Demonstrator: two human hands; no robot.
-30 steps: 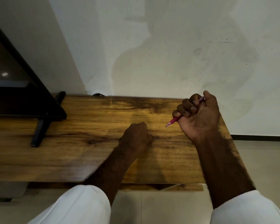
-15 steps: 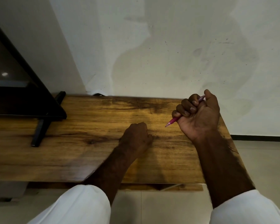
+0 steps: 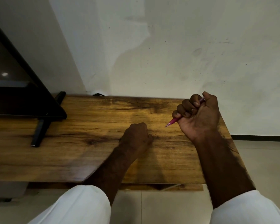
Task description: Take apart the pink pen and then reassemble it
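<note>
My right hand (image 3: 199, 115) is closed in a fist around the pink pen (image 3: 172, 122), held a little above the right part of the wooden table (image 3: 87, 152). The pen's tip sticks out at the lower left of the fist, and its top end peeks out by the thumb. Most of the barrel is hidden by the fingers. My left hand (image 3: 137, 136) rests on the table's middle as a loose fist, knuckles forward; whether anything is inside it is hidden.
A black monitor (image 3: 23, 97) on a black stand (image 3: 39, 131) fills the table's left. A white wall (image 3: 168, 54) rises right behind the table. The table's right edge falls off to a tiled floor (image 3: 262, 159).
My right hand with the pen has drifted very slightly; the thumb presses on the pen's top. The left hand has stayed put.
</note>
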